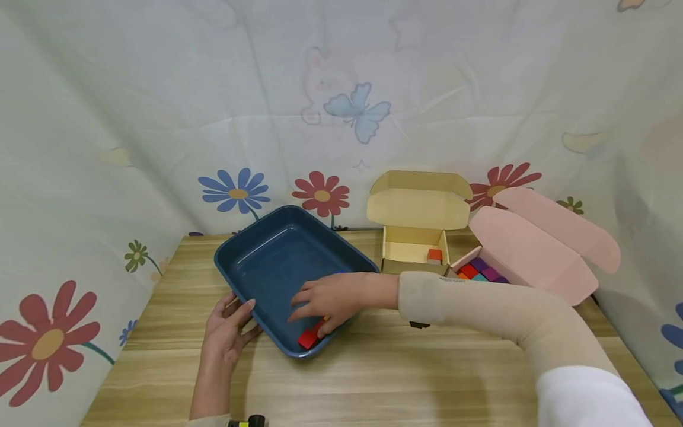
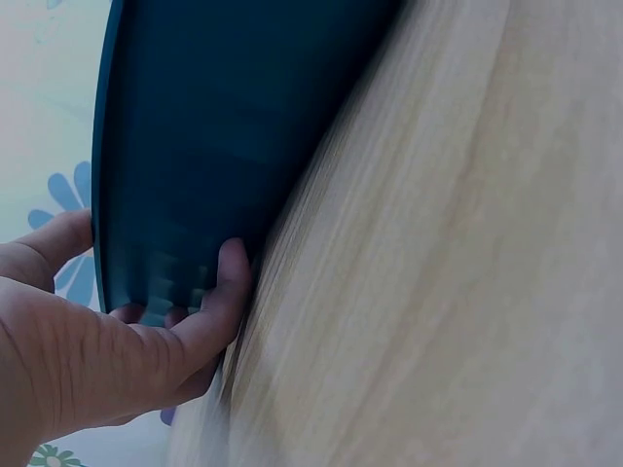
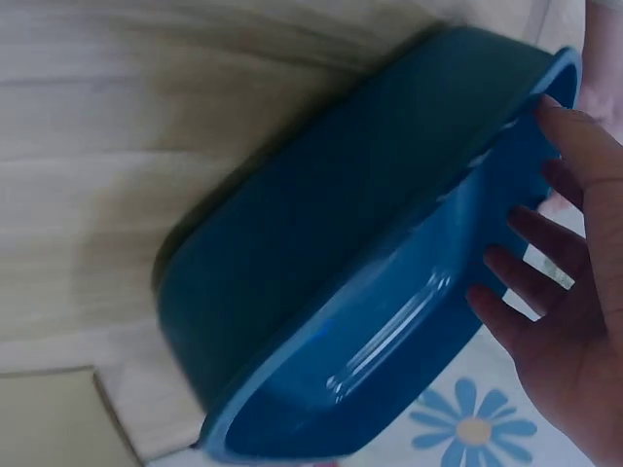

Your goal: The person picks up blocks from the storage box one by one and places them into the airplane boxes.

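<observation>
A deep blue plastic tray (image 1: 277, 261) sits at an angle on the table. My left hand (image 1: 226, 329) grips its left side, with the thumb on the rim and the fingers curled against the outer wall, as the left wrist view also shows. Over the inside of the tray reaches my right hand (image 1: 331, 299), its fingers spread apart; the right wrist view (image 3: 574, 292) shows nothing between them. Below that hand, in the tray's near corner, lie a red block (image 1: 308, 338) and more red and yellow pieces, partly hidden by the thumb.
Behind the right forearm stands an open yellow box (image 1: 416, 265) with an orange-red block (image 1: 434, 256) inside. To its right, an open pink box (image 1: 533, 252) holds several coloured blocks (image 1: 480, 270). A flower-printed curtain (image 1: 341, 148) hangs behind the wooden table (image 1: 373, 379).
</observation>
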A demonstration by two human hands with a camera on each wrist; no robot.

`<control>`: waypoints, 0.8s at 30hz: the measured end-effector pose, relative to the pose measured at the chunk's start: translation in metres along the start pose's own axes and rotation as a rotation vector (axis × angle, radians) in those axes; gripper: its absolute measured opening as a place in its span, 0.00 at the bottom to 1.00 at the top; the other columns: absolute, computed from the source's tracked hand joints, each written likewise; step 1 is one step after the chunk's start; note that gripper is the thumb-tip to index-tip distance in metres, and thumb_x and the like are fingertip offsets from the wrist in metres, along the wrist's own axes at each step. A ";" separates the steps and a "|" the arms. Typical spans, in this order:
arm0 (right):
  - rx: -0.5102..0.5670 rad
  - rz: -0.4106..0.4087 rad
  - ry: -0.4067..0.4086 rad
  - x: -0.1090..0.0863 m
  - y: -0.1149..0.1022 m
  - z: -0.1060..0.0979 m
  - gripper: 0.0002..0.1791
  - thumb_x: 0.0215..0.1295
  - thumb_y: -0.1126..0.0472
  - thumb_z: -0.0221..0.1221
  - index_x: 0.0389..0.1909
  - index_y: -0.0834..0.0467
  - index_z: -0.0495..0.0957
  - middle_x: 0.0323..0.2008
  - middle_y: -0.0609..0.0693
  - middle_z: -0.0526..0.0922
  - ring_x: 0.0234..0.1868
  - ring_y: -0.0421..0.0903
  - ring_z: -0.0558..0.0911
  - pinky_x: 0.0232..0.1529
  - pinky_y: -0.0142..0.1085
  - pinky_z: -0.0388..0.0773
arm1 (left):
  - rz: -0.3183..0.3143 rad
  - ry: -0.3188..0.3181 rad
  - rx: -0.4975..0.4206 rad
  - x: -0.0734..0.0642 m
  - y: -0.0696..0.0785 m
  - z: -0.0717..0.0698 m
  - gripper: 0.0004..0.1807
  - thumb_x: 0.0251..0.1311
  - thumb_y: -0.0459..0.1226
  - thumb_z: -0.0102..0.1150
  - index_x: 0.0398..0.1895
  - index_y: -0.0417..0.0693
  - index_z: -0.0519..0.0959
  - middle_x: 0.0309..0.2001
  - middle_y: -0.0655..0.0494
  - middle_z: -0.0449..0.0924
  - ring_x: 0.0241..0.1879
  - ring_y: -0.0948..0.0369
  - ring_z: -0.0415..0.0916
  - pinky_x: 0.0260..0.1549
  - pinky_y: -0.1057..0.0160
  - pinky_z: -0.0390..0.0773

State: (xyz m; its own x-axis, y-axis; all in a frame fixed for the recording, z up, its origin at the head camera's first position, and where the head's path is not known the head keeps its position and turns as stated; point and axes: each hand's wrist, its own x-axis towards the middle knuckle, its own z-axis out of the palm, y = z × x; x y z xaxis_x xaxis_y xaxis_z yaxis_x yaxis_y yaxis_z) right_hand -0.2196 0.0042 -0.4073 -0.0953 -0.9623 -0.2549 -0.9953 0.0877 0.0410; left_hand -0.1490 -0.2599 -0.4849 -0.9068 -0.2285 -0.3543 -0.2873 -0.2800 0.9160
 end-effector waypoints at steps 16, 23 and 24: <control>0.089 -0.015 -0.159 0.045 -0.014 -0.006 0.29 0.69 0.50 0.65 0.69 0.48 0.72 0.61 0.45 0.74 0.52 0.41 0.75 0.55 0.29 0.73 | -0.016 0.003 -0.001 -0.002 0.002 0.001 0.44 0.69 0.34 0.64 0.81 0.52 0.50 0.66 0.55 0.61 0.54 0.62 0.77 0.51 0.51 0.80; 0.147 -0.009 -0.254 0.060 -0.019 -0.008 0.28 0.69 0.53 0.66 0.67 0.50 0.73 0.56 0.44 0.75 0.47 0.38 0.74 0.49 0.28 0.75 | -0.007 0.002 -0.008 -0.002 0.003 0.002 0.43 0.69 0.34 0.62 0.81 0.52 0.50 0.67 0.53 0.59 0.61 0.56 0.73 0.52 0.49 0.80; 0.135 -0.012 -0.260 0.061 -0.020 -0.007 0.28 0.69 0.53 0.66 0.67 0.50 0.73 0.56 0.44 0.75 0.47 0.38 0.74 0.49 0.28 0.75 | -0.005 0.000 -0.008 -0.003 0.003 0.002 0.43 0.69 0.33 0.62 0.81 0.52 0.50 0.68 0.52 0.59 0.62 0.56 0.72 0.52 0.49 0.80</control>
State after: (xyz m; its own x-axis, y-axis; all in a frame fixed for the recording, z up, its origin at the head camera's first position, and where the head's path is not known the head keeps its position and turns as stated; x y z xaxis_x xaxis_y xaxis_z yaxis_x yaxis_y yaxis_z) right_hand -0.2059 -0.0583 -0.4165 -0.0670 -0.8664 -0.4948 -0.9881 0.1266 -0.0879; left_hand -0.1480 -0.2585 -0.4805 -0.9052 -0.2272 -0.3592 -0.2896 -0.2889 0.9125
